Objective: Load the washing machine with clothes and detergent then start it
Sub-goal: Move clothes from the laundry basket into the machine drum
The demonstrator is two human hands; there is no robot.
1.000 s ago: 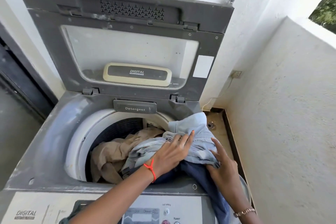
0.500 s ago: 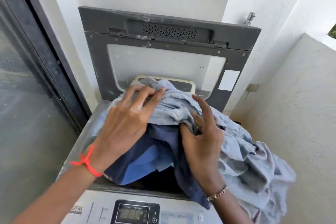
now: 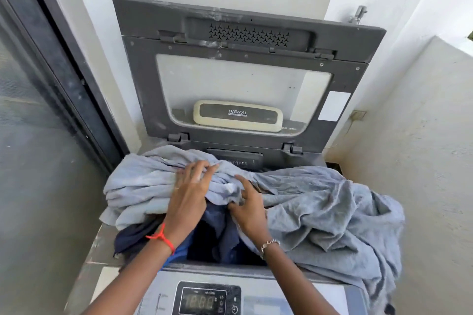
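A grey top-loading washing machine (image 3: 107,243) stands with its lid (image 3: 143,79) raised upright. A large pale blue-grey cloth (image 3: 322,207) lies bunched over the drum opening and spills off the machine's right side. Under it sits dark navy clothing (image 3: 220,235) with a bright blue patch. My left hand (image 3: 190,197), with a red thread at the wrist, presses on the grey cloth and pinches its folds. My right hand (image 3: 249,208), wearing a bracelet, grips the cloth's edge beside it. The drum is hidden by fabric.
The control panel with a lit display (image 3: 201,302) lies at the front. The detergent drawer (image 3: 245,160) sits at the back, partly covered. A dark-framed glass door (image 3: 51,100) stands close on the left, a low white wall (image 3: 422,161) on the right, and a tap (image 3: 358,14) above the lid.
The grey cloth, lifted up in front of the lid half a second ago, has come down and spread over the opening. Both hands moved down and forward with it.
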